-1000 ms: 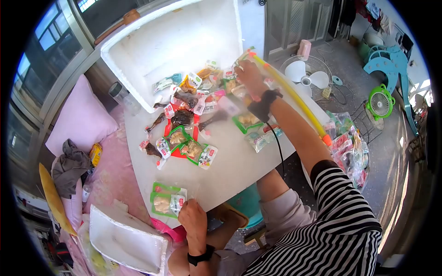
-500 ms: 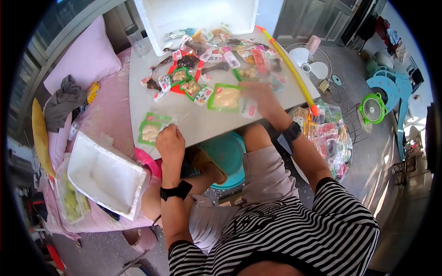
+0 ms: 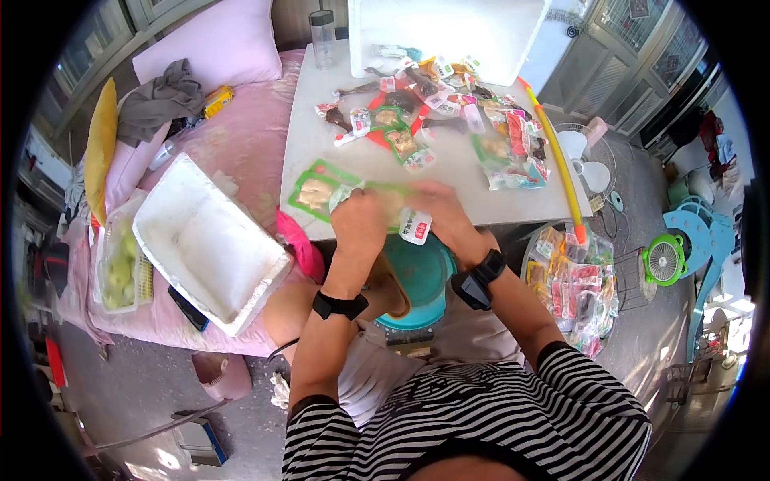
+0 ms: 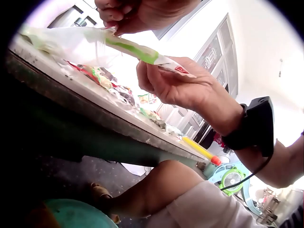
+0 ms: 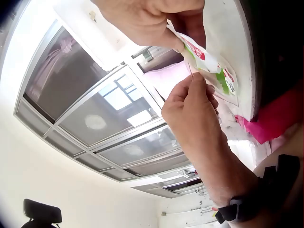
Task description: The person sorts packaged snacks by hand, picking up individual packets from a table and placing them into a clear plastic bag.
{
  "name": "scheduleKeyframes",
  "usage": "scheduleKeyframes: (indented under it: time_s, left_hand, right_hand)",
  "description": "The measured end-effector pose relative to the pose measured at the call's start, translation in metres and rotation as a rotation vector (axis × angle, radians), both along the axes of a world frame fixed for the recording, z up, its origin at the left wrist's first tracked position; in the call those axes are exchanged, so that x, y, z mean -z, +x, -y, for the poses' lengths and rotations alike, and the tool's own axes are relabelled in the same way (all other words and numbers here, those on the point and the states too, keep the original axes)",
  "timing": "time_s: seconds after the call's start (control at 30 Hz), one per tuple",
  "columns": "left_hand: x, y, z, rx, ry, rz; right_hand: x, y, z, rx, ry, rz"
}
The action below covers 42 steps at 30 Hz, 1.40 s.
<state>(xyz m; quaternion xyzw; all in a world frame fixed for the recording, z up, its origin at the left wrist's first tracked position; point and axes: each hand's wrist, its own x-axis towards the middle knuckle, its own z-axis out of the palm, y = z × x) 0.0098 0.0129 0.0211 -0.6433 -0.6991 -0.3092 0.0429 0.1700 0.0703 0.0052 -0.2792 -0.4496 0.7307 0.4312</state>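
Observation:
My right hand (image 3: 443,216) holds a green-edged snack packet by its white-labelled end (image 3: 415,226), over the table's near edge. In the left wrist view this packet (image 4: 133,50) is tilted between my two hands. Close beside it, my left hand (image 3: 358,224) pinches the edge of a clear plastic bag (image 4: 71,42) between thumb and finger. Another green-edged packet (image 3: 314,192), with pale pieces inside, lies on the table left of my left hand. The packet in my right hand is blurred in the head view.
Several packets, some with dark drumsticks (image 3: 337,119), lie across the white table (image 3: 321,140). A foam box (image 3: 449,40) stands at its back. A yellow tube (image 3: 557,156) runs along the right edge. A full bag of packets (image 3: 573,280) stands right; another foam box (image 3: 204,236) is left.
My right hand has gone from the far packets back to the near edge, bringing a green-edged packet beside my left hand. My left hand stays near the other packet. The head view has shifted.

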Motion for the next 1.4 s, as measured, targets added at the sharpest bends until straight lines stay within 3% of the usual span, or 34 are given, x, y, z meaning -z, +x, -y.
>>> scheduleKeyframes:
  time_s: [0.17,0.3,0.4,0.5,0.6,0.7,0.8,0.97,1.03,1.1,1.3,1.4]
  left_hand:
    - [0.001,-0.002,-0.002,-0.006,0.032,0.012]
    - [0.001,-0.004,-0.002,-0.037,0.019,0.029]
    - [0.002,-0.008,-0.004,-0.052,0.015,0.021]
    - [0.004,-0.007,-0.005,-0.044,0.022,0.025]
    - [0.005,-0.004,-0.005,-0.025,0.016,0.034]
    - [0.001,-0.002,-0.002,-0.012,0.018,0.025]
    - [0.000,-0.002,0.001,-0.011,0.028,0.028]
    - [0.002,-0.004,-0.004,-0.036,0.026,0.021]
    - [-0.003,-0.007,-0.002,-0.043,0.016,0.039]
    - [-0.003,-0.008,-0.002,-0.048,-0.010,0.021]
    - [0.010,-0.002,-0.006,-0.023,-0.119,-0.031]
    - [0.005,0.004,0.001,-0.023,-0.178,-0.082]
  right_hand:
    - [0.008,-0.046,-0.004,0.058,0.040,-0.102]
    - [0.005,-0.066,0.001,-0.004,-0.178,-0.265]
    - [0.019,-0.057,0.011,0.109,-0.087,-0.046]
    - [0.019,-0.041,0.024,0.122,-0.161,0.080]
    - [0.011,-0.041,0.023,-0.082,-0.217,0.243]
    - [0.032,-0.062,0.013,-0.039,-0.122,0.165]
    - [0.056,-0.082,-0.007,0.115,0.003,0.054]
    - [0.072,-0.093,-0.036,0.089,0.968,0.230]
    - [0.055,-0.083,-0.027,0.023,0.738,0.254]
    - [0.018,-0.063,-0.003,-0.017,-0.026,0.213]
    - [0.018,-0.023,-0.023,0.312,0.005,0.390]
    - [0.021,-0.044,-0.042,0.157,0.019,0.469]
